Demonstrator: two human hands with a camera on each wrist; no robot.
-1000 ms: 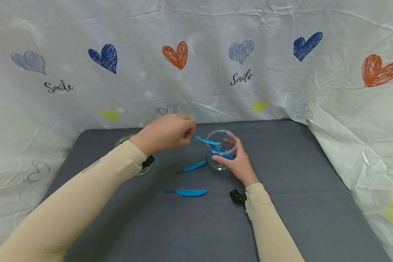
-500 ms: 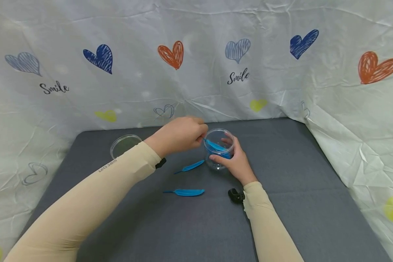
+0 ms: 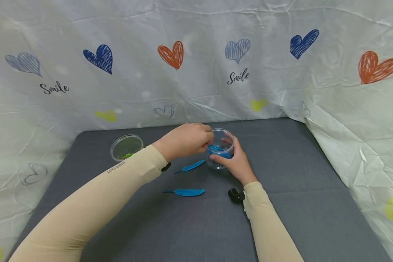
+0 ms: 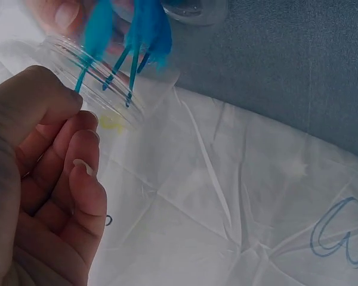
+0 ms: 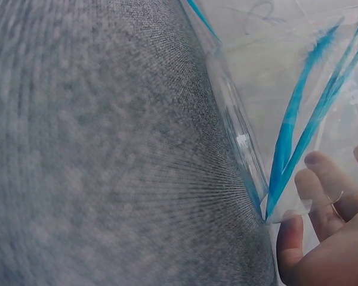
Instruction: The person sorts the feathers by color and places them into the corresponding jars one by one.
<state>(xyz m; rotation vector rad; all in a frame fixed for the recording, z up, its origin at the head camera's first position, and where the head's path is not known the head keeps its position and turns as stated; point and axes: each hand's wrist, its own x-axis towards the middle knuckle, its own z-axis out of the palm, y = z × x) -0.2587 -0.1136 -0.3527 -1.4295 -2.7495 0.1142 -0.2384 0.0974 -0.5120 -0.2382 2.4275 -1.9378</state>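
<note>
My left hand [image 3: 188, 141] is at the mouth of a clear round jar [image 3: 216, 166]. Its thumb and index finger pinch the quill of a blue feather [image 4: 98, 37], whose vane points into the jar. Around the jar's right side curls my right hand [image 3: 239, 165], thumb in front, holding it upright on the table. Several blue feathers [image 5: 291, 122] stand inside, leaning against the wall. Left of the jar, one blue feather [image 3: 193, 166] lies slanted on the cloth. Nearer the front lies another blue feather, flat and level [image 3: 189, 192].
A second clear round container [image 3: 127, 137] stands at the back left, with something green [image 3: 127, 155] in it, partly behind my left sleeve. Dark grey cloth [image 3: 301, 218] covers the table. A white curtain [image 3: 203, 91] printed with hearts hangs behind it.
My left hand has moved right to the jar's mouth, lowering the pinched feather inside. More of the back-left container shows now. My right hand keeps its grip on the jar.
</note>
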